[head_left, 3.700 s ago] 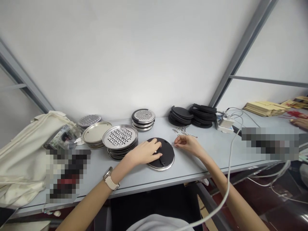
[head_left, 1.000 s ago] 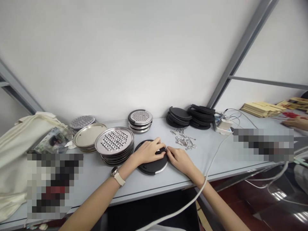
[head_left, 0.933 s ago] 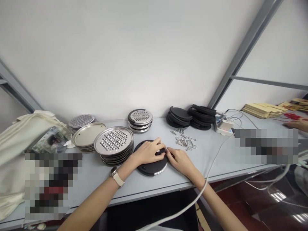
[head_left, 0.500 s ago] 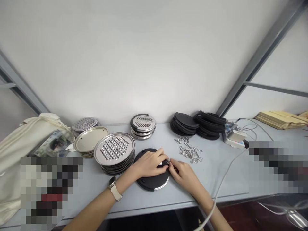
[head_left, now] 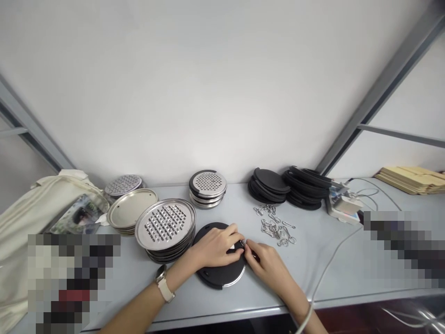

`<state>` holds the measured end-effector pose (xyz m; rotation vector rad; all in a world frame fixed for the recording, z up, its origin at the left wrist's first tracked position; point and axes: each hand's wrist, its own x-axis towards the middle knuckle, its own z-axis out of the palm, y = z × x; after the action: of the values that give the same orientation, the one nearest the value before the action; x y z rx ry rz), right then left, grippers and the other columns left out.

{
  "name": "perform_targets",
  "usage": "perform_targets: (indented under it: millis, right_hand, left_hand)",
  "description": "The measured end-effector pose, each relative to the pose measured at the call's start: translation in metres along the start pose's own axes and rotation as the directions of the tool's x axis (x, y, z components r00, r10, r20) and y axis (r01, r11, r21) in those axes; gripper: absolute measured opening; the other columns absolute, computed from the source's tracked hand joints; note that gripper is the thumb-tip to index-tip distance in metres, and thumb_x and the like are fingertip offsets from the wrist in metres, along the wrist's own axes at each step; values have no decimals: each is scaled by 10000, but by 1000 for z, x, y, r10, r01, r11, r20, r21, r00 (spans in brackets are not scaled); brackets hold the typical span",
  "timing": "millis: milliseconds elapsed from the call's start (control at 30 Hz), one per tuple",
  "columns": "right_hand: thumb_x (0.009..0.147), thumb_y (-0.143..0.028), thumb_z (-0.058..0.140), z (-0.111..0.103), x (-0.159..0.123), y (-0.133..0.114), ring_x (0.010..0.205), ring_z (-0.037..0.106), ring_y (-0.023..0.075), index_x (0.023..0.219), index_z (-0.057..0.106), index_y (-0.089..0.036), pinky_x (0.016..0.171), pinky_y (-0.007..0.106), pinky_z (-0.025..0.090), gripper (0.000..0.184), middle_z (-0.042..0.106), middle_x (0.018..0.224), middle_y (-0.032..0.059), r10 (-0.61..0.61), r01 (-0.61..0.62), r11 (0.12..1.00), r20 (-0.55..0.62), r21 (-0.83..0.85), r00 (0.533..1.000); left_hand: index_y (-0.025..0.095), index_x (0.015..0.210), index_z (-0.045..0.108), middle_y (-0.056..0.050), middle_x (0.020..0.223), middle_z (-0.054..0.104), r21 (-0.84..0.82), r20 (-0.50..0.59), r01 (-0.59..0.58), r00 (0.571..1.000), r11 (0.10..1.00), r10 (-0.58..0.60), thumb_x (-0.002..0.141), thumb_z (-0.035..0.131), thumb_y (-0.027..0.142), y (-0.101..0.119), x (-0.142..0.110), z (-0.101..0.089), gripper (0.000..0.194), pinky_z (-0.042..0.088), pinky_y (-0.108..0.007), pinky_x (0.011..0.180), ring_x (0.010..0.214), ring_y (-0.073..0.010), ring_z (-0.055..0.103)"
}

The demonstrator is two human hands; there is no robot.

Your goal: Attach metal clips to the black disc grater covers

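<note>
Okay, plates (head_left: pixel 132 211) and graters (head_left: pixel 165 223) stacked on our left. Next, the disc (head_left: pixel 219 272) lies flat on the table (head_left: pixel 167 299), just right of the graters. Our left hand (head_left: pixel 214 248) spans it, finger and thumb pinching a dark tab (head_left: pixel 238 246) near its right edge. Our right hand (head_left: pixel 270 265) pinches what looks like a metal clip (head_left: pixel 243 242) there. Disc is probably light, stiff; hold by the rim. Clip likely hard, slippery: grip its end. Farther right, loose clips (head_left: pixel 270 228).
</note>
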<state>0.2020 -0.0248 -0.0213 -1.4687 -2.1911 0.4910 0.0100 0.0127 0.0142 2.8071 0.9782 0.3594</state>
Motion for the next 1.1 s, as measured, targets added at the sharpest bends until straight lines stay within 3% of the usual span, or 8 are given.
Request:
perform_targets:
  millis: [400, 733, 1100]
  right_hand:
    - [951, -241, 358, -2, 0, -2, 559, 575, 158, 773, 550, -207, 566, 253, 323, 264, 617, 624, 10, -14, 14, 1000, -19, 12, 1000]
    - [954, -252, 359, 0, 0, 0, 522, 542, 146, 731, 531, -201, 542, 249, 290, 286, 608, 601, 5, -27, 26, 999, -40, -37, 999]
    - [964, -246, 350, -3, -2, -1, 596, 592, 157, 795, 549, -200, 583, 242, 313, 266, 642, 665, 17, -54, 53, 998, -38, -34, 998]
  left_hand:
    - [236, 1154, 537, -34, 1041, 540, 61, -7, -43, 999, 997, 44, 931, 454, 322, 1, -1, 0, 253, 470, -262, 656, 769, -144, 614]
    - [226, 1134, 538, -43, 1064, 552, 74, -12, -1, 1000, 997, 2, 925, 477, 347, 2, -3, 0, 249, 476, -271, 686, 777, -154, 625]
    - [246, 1187, 527, -21, 1032, 546, 47, -31, -35, 999, 998, 36, 940, 447, 328, 1, -2, 3, 272, 458, -250, 656, 754, -137, 604]
